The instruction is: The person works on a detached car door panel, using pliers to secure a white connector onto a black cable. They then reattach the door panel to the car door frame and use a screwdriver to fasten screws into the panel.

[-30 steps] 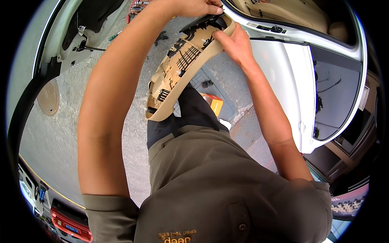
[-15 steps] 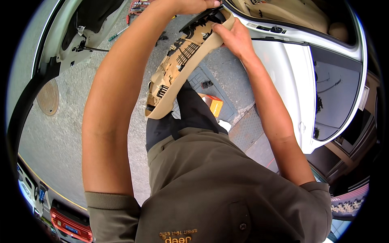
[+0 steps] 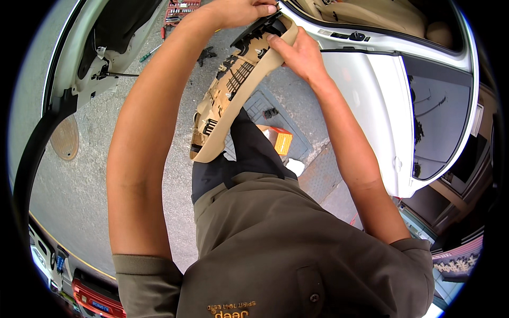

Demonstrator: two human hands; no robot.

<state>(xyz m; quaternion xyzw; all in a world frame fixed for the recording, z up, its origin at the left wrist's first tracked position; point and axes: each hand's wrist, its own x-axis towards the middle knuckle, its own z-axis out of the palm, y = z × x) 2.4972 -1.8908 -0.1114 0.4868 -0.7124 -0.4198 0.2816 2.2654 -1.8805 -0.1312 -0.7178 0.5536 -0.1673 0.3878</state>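
Observation:
A long beige plastic car trim panel (image 3: 253, 87) slants across the view, its hollow, ribbed back with black clips turned up. The near end rests against or just above my dark trousers; I cannot tell which. My right hand (image 3: 303, 53) is closed round the beige rim close to the far end, thumb on the inner side. At the far tip my left hand (image 3: 245, 11) is closed, thumb and fingers at the black piece (image 3: 258, 29) that sits along the panel's end. Part of that hand is cut off by the upper edge of the view.
Right of me stands a white car door (image 3: 358, 90), with a beige car seat (image 3: 376, 18) beyond it. Another open car door (image 3: 108, 47) is at the left. On the ground lie a red tool case (image 3: 180, 11), a green-handled screwdriver (image 3: 148, 54) and an orange-and-white box (image 3: 279, 140).
The panel's far end and both hands have shifted slightly left, and the near end sits a little lower. Both hands keep their hold.

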